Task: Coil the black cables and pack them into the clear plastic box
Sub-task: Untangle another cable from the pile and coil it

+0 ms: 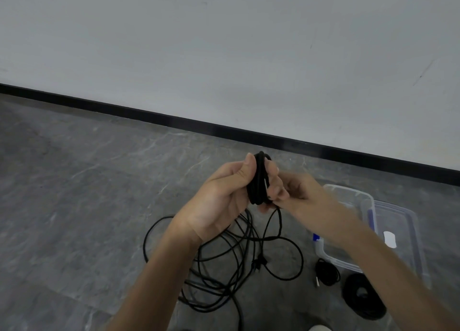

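Above a grey, marbled stone floor (87,181), a small bundle of coiled black cable (258,179) was held upright in the left hand (224,196), clenched between the thumb and the curled fingers. The right hand (298,194) was closed on the same cable just below the bundle, where the free strand was pinched; the view was blurred there, so the exact finger placement could not be made out. From that pinch the strand was seen to drop into a loose tangle of black cable (258,264) spread on the floor beneath the wrists.

A clear plastic box (348,190) was set on the floor to the right, with a clear lid with blue trim (410,221) just beside it. Two finished coils were laid near the box but outside it: a small black coil (326,272) and a larger black coil (363,298).

Winding was judged to be the step in hand, with much cable left unwound. The next move would call for more slack to be drawn up from the tangle and wrapped on without snagging the crossed loops.
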